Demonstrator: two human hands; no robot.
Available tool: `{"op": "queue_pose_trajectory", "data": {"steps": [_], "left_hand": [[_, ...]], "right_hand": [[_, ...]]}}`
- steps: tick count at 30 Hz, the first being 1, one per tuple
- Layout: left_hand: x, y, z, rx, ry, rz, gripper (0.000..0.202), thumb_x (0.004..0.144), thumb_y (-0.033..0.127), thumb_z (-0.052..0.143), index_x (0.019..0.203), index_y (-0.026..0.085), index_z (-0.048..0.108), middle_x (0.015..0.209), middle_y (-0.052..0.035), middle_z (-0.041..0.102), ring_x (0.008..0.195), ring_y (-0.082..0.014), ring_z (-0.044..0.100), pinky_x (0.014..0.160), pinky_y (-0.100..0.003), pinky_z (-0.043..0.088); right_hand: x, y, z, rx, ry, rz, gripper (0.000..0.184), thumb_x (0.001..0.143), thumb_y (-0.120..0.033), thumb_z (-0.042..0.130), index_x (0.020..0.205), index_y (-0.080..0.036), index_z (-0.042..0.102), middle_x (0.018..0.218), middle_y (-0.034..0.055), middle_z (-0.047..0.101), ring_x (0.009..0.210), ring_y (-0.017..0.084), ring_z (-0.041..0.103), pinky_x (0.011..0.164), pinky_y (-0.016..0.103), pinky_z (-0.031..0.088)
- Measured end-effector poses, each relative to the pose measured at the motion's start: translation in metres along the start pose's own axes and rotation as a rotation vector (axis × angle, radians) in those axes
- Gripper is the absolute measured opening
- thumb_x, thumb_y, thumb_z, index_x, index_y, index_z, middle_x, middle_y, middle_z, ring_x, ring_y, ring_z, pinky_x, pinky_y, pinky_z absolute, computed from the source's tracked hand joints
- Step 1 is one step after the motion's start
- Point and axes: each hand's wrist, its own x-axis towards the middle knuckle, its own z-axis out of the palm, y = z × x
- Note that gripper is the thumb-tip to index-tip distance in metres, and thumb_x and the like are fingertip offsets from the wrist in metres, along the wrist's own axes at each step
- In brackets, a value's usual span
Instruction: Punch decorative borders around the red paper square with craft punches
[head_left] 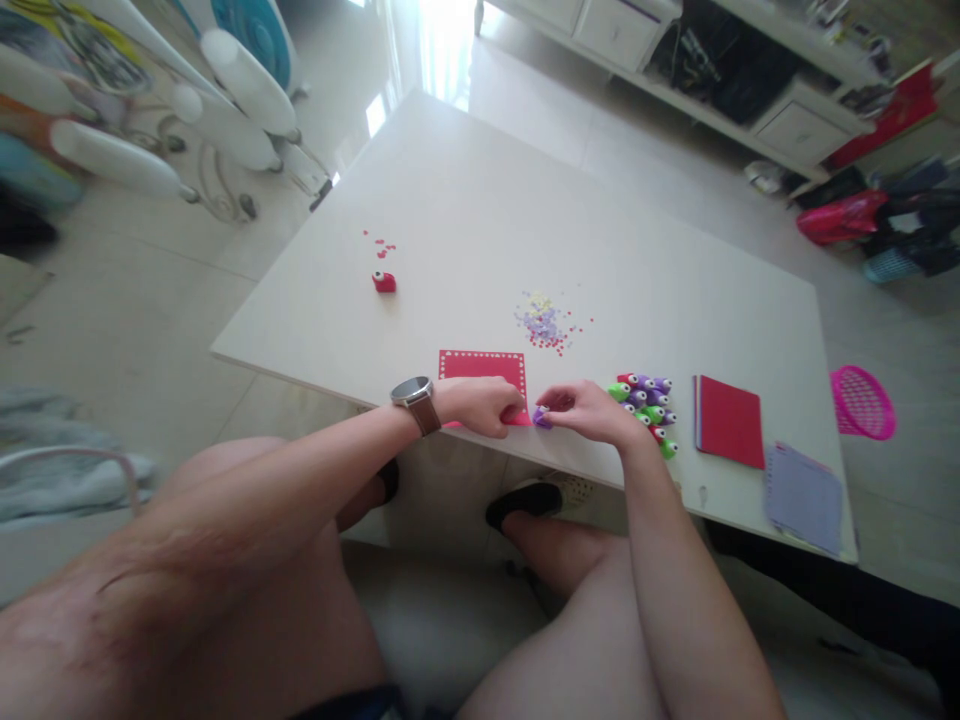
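A red sheet of paper (pixel 480 364) lies at the table's near edge, with small punched shapes along its top and side borders. My left hand (pixel 487 403), with a watch (pixel 412 391) on its wrist, is closed over the sheet's lower right part, fingers curled down onto it. In my right hand (pixel 583 408), a small purple craft punch (pixel 541 415) is pinched between thumb and fingers. The punch sits right at the sheet's right edge; whether paper is inside its slot cannot be made out.
Several red, green and purple punches (pixel 645 408) cluster right of my right hand. Punched confetti (pixel 544 322) is heaped beyond the sheet. Left stands a red punch (pixel 384 283) near red scraps (pixel 384 247). Red card sheets (pixel 729 420) and a lilac perforated sheet (pixel 804 498) lie right.
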Motion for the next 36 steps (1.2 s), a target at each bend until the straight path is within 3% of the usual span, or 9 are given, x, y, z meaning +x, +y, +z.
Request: {"op": "queue_pose_trajectory", "data": {"steps": [18, 36], "left_hand": [[-0.0006, 0.0003, 0.0013, 0.036, 0.008, -0.005, 0.008, 0.069, 0.021, 0.061, 0.076, 0.021, 0.066, 0.071, -0.0029, 0.065, 0.061, -0.0175, 0.053, 0.055, -0.032, 0.035], [-0.0014, 0.0001, 0.0011, 0.042, -0.014, -0.015, 0.014, 0.068, 0.02, 0.062, 0.08, 0.02, 0.068, 0.075, -0.0027, 0.068, 0.064, -0.0178, 0.055, 0.056, -0.031, 0.038]], "right_hand": [[0.003, 0.001, 0.0022, 0.012, -0.052, -0.011, 0.018, 0.083, -0.028, 0.072, 0.097, -0.021, 0.08, 0.089, 0.0025, 0.08, 0.084, 0.02, 0.072, 0.075, 0.028, 0.056], [0.0064, 0.0034, 0.0034, 0.029, -0.081, -0.028, 0.02, 0.088, -0.029, 0.068, 0.102, -0.019, 0.078, 0.098, 0.0063, 0.081, 0.091, 0.022, 0.074, 0.085, 0.033, 0.058]]}}
